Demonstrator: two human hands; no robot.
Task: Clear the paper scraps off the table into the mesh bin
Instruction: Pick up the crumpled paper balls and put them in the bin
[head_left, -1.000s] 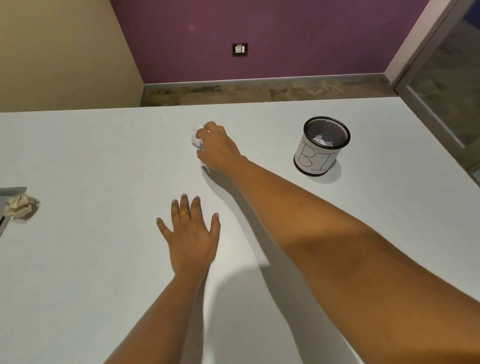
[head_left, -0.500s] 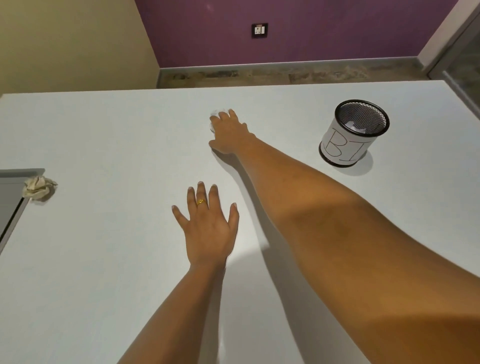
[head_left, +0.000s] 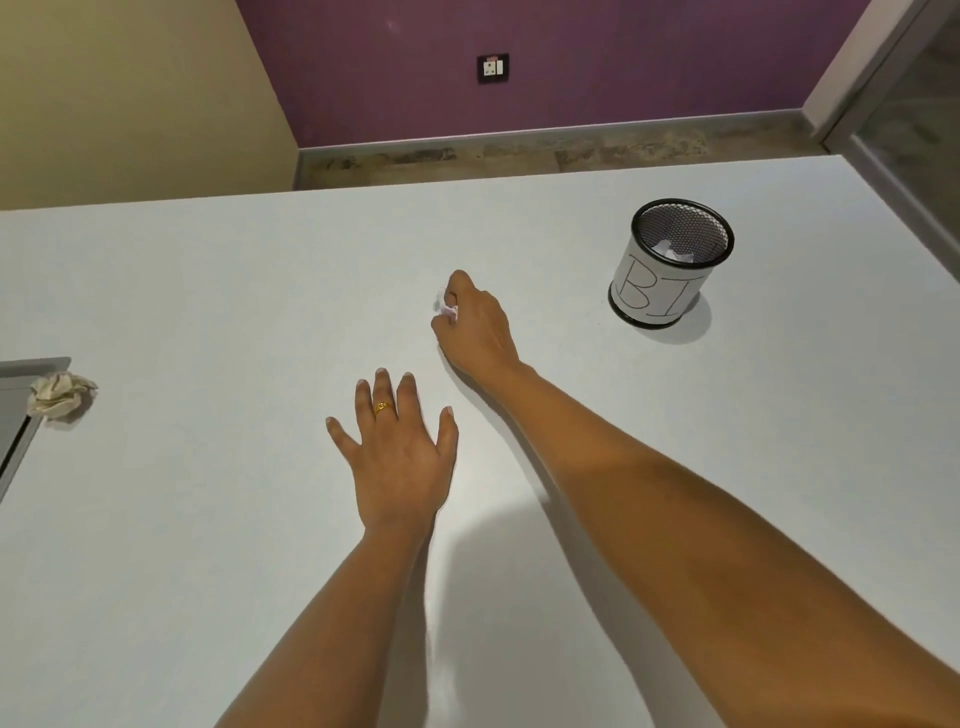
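My right hand (head_left: 475, 327) reaches across the white table (head_left: 208, 519) with its fingers closed around a small white paper scrap (head_left: 448, 310), which mostly hides inside the grip. My left hand (head_left: 397, 457) lies flat on the table, fingers spread, holding nothing, with a gold ring on one finger. The black mesh bin (head_left: 670, 262), wrapped in white paper with letters on it, stands to the right of my right hand and holds white scraps. A crumpled beige paper ball (head_left: 60, 395) lies at the table's left edge.
A grey flat panel (head_left: 21, 410) sits at the far left edge beside the beige ball. The table's far edge runs in front of a purple wall with a socket (head_left: 493, 68). A glass door frame (head_left: 883, 104) stands at the right.
My right hand has closed its fingers on the white scrap and drawn back slightly toward me. My left hand has stayed flat. The view has shifted.
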